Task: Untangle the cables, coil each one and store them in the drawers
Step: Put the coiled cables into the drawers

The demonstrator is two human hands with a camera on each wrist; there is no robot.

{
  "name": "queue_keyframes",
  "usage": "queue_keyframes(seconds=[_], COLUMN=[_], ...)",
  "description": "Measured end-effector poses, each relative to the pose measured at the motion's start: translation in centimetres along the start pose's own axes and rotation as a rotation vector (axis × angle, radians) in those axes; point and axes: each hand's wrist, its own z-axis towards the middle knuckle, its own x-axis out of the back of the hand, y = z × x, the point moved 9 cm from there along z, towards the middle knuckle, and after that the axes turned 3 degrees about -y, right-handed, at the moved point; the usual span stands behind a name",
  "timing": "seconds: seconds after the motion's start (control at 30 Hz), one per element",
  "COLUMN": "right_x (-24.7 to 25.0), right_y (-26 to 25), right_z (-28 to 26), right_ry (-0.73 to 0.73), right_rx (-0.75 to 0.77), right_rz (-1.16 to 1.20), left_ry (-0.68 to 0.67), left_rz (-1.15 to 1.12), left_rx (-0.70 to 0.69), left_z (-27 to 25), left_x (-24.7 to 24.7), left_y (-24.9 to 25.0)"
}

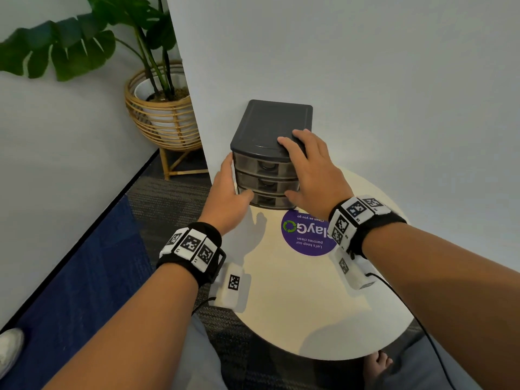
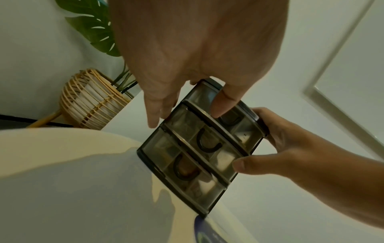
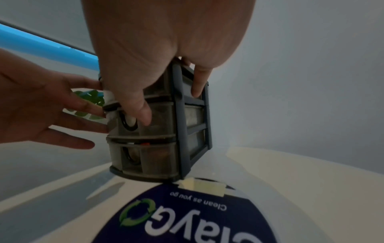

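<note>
A small dark grey drawer unit [image 1: 270, 122] with three smoky see-through drawers stands on the round cream table [image 1: 295, 305], its back to the wall. All three drawers sit pushed in. Through their fronts [image 2: 199, 148] show dim pale and dark shapes, and a red-orange bit in the lowest [image 3: 145, 144]; no cable lies on the table. My left hand [image 1: 228, 187] lies with straight fingers along the unit's left side, thumb at the lowest drawer. My right hand [image 1: 309, 170] wraps over the top right corner, thumb on the front [image 3: 141, 113].
A purple round sticker [image 1: 306, 237] lies in front of the unit, with a strip of tape [image 3: 203, 187] at its far edge. A potted plant in a wicker stand [image 1: 166, 114] sits on the floor to the left. Black wrist-camera leads [image 1: 408, 308] hang off the table's edge.
</note>
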Motion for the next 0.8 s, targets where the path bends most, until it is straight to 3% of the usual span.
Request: queue_keyframes(seconds=[0.1,0.33,0.4,0.5,0.63,0.8], right_x=[0.4,0.4,0.4,0.8,1.4,2.0], right_y=[0.2,0.3,0.4,0.6,0.6,0.3], right_z=[0.1,0.4,0.4,0.7,1.0,0.7], right_ry=[-0.037,-0.160,-0.193,-0.223,-0.270,-0.278], right_rx=[-0.002,-0.028,-0.051,-0.077,-0.081,-0.084], right_rz=[0.039,0.114,0.130,0.126,0.098,0.131], left_ry=[-0.013,-0.010,0.021,-0.002,-0.071,-0.084], left_rz=[-0.044,-0.104,-0.050,0.246,0.754,1.043], left_rx=[-0.027,0.099,0.069,-0.020,0.083,0.014], left_z=[-0.1,-0.4,-0.5,0.3,0.5,1.1], left_x=[-0.2,0.4,0.6,0.1,-0.3,-0.4], left_y=[0.9,1.7,3.0,5.7,6.6,8.3])
